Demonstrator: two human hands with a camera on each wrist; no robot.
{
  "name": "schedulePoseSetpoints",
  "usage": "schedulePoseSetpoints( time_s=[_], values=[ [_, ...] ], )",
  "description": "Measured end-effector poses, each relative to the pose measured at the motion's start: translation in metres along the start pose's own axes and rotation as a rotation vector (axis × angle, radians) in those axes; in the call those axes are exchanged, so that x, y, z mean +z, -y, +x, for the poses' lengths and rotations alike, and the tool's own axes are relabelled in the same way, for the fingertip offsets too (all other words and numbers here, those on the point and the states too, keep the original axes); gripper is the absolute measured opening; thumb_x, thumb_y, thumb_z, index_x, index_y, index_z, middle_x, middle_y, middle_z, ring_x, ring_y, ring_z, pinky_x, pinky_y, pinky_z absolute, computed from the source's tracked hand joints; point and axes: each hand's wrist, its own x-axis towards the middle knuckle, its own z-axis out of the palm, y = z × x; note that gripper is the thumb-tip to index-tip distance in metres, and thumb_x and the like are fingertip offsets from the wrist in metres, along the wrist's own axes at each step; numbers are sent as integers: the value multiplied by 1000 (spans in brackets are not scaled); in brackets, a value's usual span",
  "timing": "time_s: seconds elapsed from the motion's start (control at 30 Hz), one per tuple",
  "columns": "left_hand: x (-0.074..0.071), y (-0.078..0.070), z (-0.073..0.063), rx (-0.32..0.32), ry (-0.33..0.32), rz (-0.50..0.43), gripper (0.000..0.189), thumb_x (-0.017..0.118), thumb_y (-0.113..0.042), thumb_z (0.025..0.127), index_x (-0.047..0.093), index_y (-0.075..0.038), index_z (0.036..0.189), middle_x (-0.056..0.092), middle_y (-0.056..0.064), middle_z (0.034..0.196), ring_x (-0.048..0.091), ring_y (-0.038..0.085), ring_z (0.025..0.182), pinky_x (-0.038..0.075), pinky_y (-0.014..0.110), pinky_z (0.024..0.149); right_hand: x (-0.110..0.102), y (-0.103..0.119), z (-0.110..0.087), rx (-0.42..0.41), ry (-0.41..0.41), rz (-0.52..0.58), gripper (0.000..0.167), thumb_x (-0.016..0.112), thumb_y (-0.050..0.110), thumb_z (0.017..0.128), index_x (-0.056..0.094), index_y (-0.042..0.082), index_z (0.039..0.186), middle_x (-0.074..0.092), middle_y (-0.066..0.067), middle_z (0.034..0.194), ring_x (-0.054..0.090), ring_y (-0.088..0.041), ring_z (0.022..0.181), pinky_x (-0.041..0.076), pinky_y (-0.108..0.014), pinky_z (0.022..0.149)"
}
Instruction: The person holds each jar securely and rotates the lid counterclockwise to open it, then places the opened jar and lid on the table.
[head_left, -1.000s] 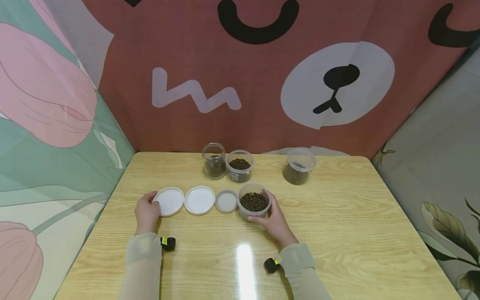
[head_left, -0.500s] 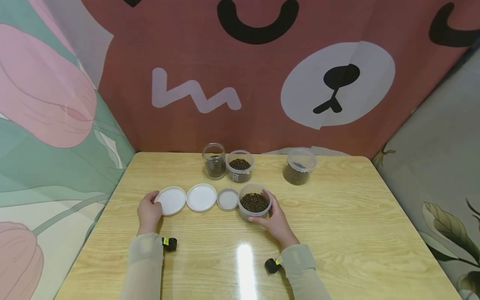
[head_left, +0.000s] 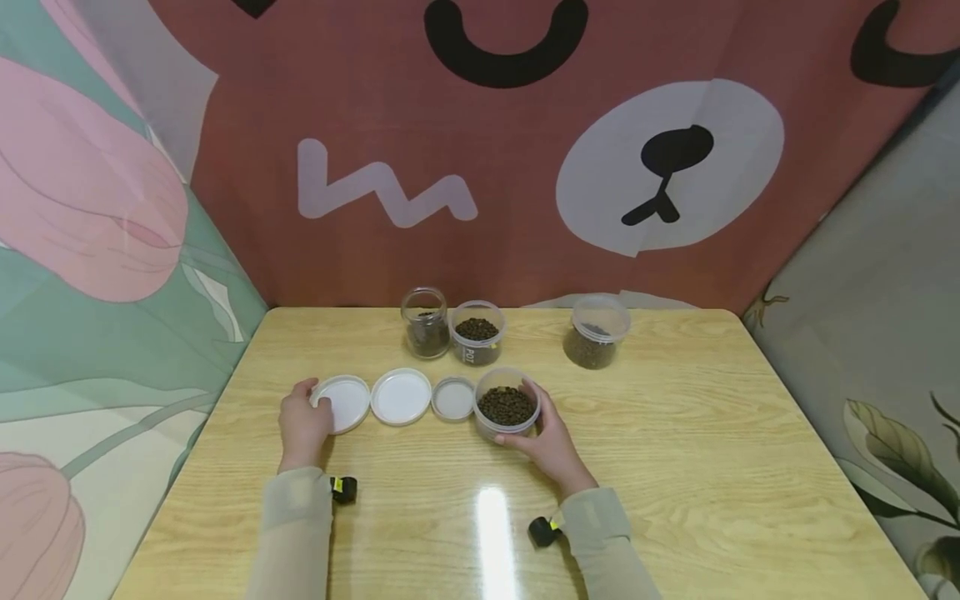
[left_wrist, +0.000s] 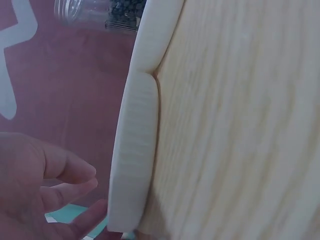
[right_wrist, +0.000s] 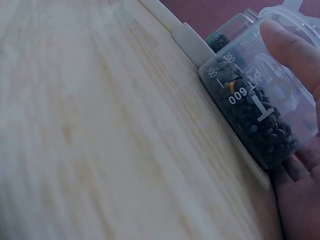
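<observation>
Right hand (head_left: 551, 437) round a clear tub (head_left: 487, 428), left hand (head_left: 303, 429) loose at a white lid (head_left: 348, 406)
Tub sits upright on the surface (head_left: 675, 458), dark pellets (head_left: 506, 407) inside, right fingers curled round its side. Left fingers are parted, holding nothing, and it's honestly hard to tell if they touch the lid. A second white lid (head_left: 401, 397) and a small grey lid (head_left: 453, 399) fill the row between.

Three pale lids (head_left: 401, 397) adjoin an upright, clear pellet tub (head_left: 489, 426).
</observation>
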Motion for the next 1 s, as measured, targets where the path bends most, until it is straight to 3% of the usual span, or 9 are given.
schedulePoseSetpoints(
  time_s=[0.13,0.27,0.4,0.57,0.7,0.9,1.0],
  values=[
    [3,-8,-6,90,-79,29,42,48,-5,94,55,11,132,50,38,134,41,56,126,28,62,109,0,0,0,-2,2,-2,106,92,16,74,28,20,159,36,-9,160,23,-25,152,14,-41,124],
    [12,-17,-13,237,-125,-35,33,52,-1,93,64,12,121,54,36,131,42,53,126,27,62,110,0,-1,0,-3,-3,-9,108,92,17,74,27,20,160,36,-8,160,23,-25,152,14,-41,124],
    [24,-28,-22,371,-89,-102,27,57,0,94,66,10,118,52,30,134,40,49,131,30,62,111,0,-2,1,-4,-5,-17,108,92,18,73,27,21,160,36,-8,160,24,-25,152,15,-41,124],
    [44,-40,-34,545,-38,-161,28,68,1,89,67,6,117,56,26,130,50,43,125,44,55,104,0,-2,0,-7,2,-8,107,92,18,74,28,20,160,35,-8,161,23,-26,152,14,-42,124],
    [60,-48,-45,607,93,-240,37,74,2,87,64,4,123,55,24,131,53,40,124,52,49,100,0,-1,0,3,5,5,107,91,15,74,27,20,159,34,-8,161,22,-25,153,14,-41,124],
    [81,-61,-62,571,337,-382,53,77,4,86,55,5,135,51,23,135,53,42,124,51,45,101,1,5,-1,35,13,1,107,89,8,76,24,17,161,31,-11,163,20,-26,153,13,-40,124],
    [90,-67,-68,542,438,-407,65,80,0,84,50,3,142,49,21,139,52,41,128,49,43,105,1,17,-5,41,23,-2,107,89,7,76,24,13,161,30,-14,163,20,-29,153,13,-42,124]
  ],
)
